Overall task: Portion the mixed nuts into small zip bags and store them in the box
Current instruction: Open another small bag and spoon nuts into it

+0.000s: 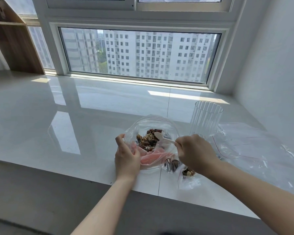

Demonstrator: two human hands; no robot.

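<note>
Your right hand [196, 154] is nearest, its fingers closed around the handle of a pale spoon [161, 137], and the spoon's bowl lies over the mixed nuts [148, 139]. Your left hand [126, 154] grips the near-left edge of the big clear bag [153, 122] and holds its mouth wide open on the bench [58, 116]. The nuts sit as a brown, uneven heap in the middle of this bag, with a pink patch of plastic in front of them.

Just beside your right hand lie two small zip bags [188, 173] that already hold some dark nuts, so I judge the portioning is begun but far from finished. Much remains in the big bag. More empty bags [255, 146] are spread to the right, behind them a ribbed clear cup [207, 119]. No storage box is visible.
</note>
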